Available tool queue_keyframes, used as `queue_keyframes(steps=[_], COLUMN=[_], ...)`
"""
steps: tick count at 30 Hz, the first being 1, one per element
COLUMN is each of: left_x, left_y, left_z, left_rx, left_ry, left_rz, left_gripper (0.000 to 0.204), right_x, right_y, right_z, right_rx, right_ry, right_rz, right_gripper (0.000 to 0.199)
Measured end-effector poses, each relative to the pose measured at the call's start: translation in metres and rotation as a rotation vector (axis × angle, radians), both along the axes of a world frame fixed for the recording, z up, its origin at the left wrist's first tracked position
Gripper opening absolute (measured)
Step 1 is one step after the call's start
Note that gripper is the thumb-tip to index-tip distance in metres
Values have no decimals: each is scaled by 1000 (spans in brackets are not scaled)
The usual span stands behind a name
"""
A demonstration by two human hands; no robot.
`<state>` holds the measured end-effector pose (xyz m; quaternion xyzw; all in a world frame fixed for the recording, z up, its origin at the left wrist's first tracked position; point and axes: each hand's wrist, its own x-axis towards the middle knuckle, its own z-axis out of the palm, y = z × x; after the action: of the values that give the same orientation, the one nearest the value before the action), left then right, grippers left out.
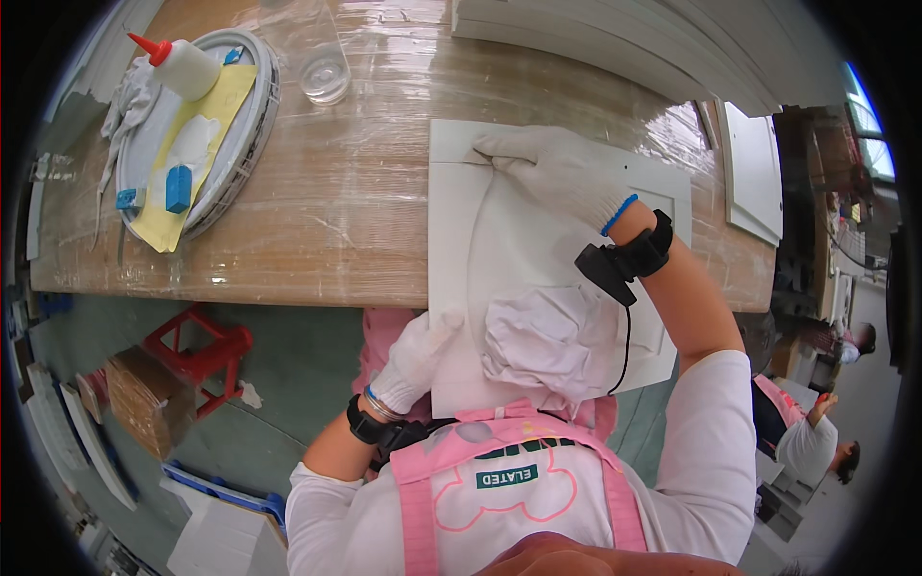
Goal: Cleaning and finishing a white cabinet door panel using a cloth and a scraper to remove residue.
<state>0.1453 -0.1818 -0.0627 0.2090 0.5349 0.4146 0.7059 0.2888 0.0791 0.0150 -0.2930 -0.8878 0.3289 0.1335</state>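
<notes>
A white panel with a recessed inner frame lies partly on the table and juts past its near edge toward my body. My left hand, in a white glove, grips the panel's left edge near its lower corner; some of its fingers are hidden. Toward the panel's far end, my right hand rests on the surface in a white glove with a blue cuff edge, its fingers stretched out to the left. A crumpled white cloth lies on the near part of the panel, between my hands.
At the far left, a round lid carries a yellow sheet, a white squeeze bottle with red tip, and blue blocks. A clear cup stands beside it. White boards are stacked behind. A red stool stands below left.
</notes>
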Motion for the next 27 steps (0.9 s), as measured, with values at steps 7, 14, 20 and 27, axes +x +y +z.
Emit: queue_keyframes(steps=[7,14,20,27], left_x=[2,3,1,0], left_y=[0,-1,-2,3], left_z=[0,-5,-7,5], left_rx=[14,-8,-5,-17], left_ry=[-18,-31,31,-2], left_rz=[35,33,8,-10], left_gripper=[42,47,51,35], right_x=[-6,-3,-2,2], right_y=[-1,0,-2,-1], right_z=[3,0,19,6], right_rx=[-40,9,-71,-38], right_ry=[-78,-105,-224,-128], right_rz=[-5,-28,-31,-51], right_gripper=[26,25,25,27])
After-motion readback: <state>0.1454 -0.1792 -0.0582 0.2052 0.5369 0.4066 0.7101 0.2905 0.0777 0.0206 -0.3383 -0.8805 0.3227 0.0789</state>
